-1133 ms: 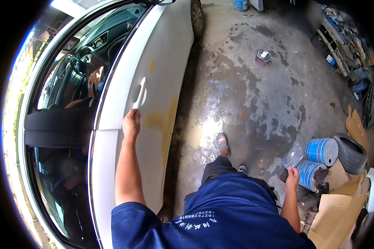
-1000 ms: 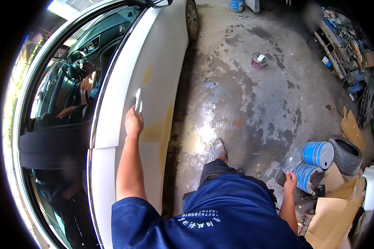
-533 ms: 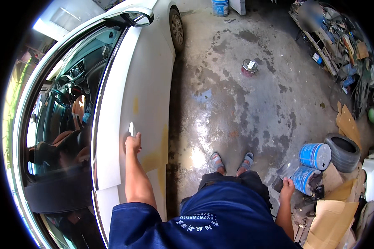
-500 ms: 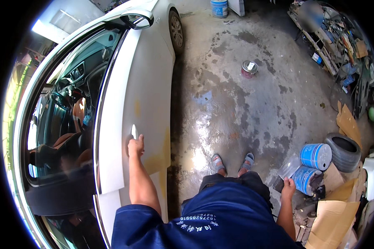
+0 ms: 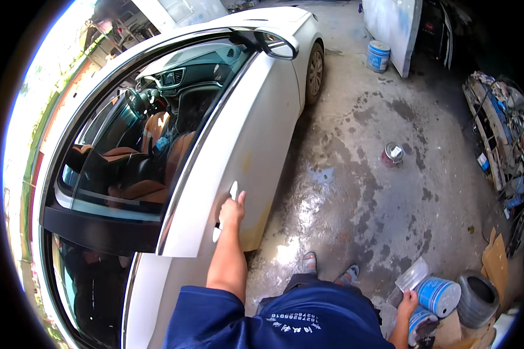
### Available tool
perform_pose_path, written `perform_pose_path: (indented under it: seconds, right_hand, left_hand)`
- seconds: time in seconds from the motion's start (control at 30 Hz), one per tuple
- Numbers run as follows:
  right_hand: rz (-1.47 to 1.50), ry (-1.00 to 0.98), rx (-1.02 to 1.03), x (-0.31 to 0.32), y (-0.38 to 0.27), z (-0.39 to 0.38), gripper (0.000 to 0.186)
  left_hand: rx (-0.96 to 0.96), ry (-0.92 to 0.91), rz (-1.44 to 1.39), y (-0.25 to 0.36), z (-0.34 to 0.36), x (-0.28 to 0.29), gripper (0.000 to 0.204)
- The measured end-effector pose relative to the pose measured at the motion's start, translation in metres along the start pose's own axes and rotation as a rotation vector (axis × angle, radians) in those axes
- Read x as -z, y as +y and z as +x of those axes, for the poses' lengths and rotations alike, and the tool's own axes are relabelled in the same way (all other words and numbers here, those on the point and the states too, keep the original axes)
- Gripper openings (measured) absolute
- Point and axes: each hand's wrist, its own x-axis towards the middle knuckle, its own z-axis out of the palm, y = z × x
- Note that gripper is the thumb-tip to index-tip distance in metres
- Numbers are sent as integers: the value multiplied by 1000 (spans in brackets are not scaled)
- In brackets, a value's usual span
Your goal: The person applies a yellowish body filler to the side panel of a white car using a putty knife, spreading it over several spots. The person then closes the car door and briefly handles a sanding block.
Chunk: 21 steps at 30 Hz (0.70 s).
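On the left stands a white car, its front door (image 5: 262, 134) swung out a little from the rear door (image 5: 154, 291). My left hand (image 5: 232, 210) is wrapped round the white door handle (image 5: 233, 189), whose two ends show past my fingers. Yellowish filler patches (image 5: 256, 224) mark the door's outer skin. At the lower right, my right hand (image 5: 409, 299) pinches a clear, flat plastic piece (image 5: 413, 274), whose exact kind I cannot make out. Through the open window, brown seats (image 5: 157, 128) and the steering wheel are visible.
A paint can (image 5: 393, 154) stands on the wet-patched concrete ahead. Blue-and-white buckets (image 5: 439, 295), a tyre (image 5: 477, 299) and cardboard (image 5: 495, 259) lie at my right. Another bucket (image 5: 378, 56) is far ahead, beside a white panel (image 5: 393, 32). Piled parts (image 5: 495, 128) line the right side.
The front door has swung further outward, with my left hand still on its handle. My view has turned left, so the floor objects appear further right. The plastic piece stays in my right hand.
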Motion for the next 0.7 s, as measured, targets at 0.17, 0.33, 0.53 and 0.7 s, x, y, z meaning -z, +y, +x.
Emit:
perform_pose_path:
  seconds: [0.17, 0.33, 0.53, 0.7]
  right_hand:
    - [108, 87, -89, 4, -15, 16, 28]
    - [19, -52, -4, -41, -72, 30, 27]
    - [-57, -65, 57, -65, -94, 31, 26]
    - [-32, -35, 167, -68, -59, 32, 25]
  left_hand:
    - [-3, -34, -112, 25, -39, 17, 70]
    - [-34, -75, -31, -21, 17, 31, 71]
    - [-40, -136, -5, -46, 59, 53, 74]
    - [-103, -84, -29, -56, 50, 46, 72]
